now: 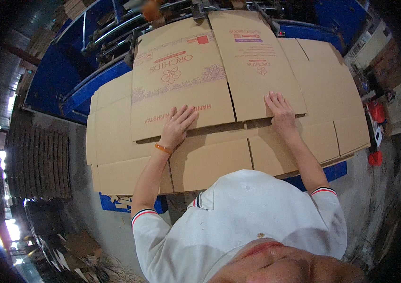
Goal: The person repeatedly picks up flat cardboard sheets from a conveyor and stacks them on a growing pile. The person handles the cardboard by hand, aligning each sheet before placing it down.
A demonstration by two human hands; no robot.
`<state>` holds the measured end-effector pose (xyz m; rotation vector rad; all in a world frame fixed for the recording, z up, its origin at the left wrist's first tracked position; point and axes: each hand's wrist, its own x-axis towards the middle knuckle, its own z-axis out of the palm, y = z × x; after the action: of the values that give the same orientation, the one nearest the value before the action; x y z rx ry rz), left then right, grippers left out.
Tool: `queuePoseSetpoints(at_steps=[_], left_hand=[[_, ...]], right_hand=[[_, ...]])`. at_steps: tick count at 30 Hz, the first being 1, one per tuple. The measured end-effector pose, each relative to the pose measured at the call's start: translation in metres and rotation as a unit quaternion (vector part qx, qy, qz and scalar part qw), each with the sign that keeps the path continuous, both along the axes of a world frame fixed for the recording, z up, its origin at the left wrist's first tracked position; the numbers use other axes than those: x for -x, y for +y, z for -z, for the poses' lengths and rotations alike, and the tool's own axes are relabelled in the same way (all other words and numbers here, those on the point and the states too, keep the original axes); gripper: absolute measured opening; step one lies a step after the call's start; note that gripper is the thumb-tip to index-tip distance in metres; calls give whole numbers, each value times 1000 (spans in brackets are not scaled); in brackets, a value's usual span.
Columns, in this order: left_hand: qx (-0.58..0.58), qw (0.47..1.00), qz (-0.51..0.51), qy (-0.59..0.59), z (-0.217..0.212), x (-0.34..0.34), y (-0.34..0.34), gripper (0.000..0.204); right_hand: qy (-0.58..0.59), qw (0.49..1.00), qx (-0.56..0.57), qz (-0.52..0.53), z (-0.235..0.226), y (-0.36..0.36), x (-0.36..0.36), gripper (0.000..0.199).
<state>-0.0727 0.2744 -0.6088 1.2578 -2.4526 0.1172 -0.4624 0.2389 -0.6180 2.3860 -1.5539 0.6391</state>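
A flattened brown cardboard box blank [195, 80] with red and purple print and a flower drawing lies on top of a stack of plain cardboard blanks [210, 162]. My left hand [179, 125], an orange band on its wrist, rests flat with fingers spread on the printed blank's near edge. My right hand [280, 111] lies flat, fingers apart, on the near right corner of the same blank. Neither hand grips anything.
The stack rests on a blue table [115, 203]. Behind it stands a blue machine [96, 56] with rollers and rails. Ribbed stacks of cardboard [40, 160] rise at the left. Cardboard scraps [82, 250] litter the grey floor. Red objects [376, 113] sit at the right.
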Motion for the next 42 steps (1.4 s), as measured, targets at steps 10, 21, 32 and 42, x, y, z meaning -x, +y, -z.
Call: queuePoseSetpoints(at_steps=[10,21,32,42], left_hand=[[19,995,-93,-34,-13,-8,-113,56],[129,820,-554,-66,10,-209,-27,44],[0,595,-803,-38,11,-319,104,45],[-245,672,-587,379,-68,-397,164,39]], right_hand=[[-21,998,41,-34,-8,-136,-28,51],[-65,990,-111,54,19,-62,81,41],[-119,986,-27,116,15,-22,85,29],[-173,977,-34,121,4,17,80,27]])
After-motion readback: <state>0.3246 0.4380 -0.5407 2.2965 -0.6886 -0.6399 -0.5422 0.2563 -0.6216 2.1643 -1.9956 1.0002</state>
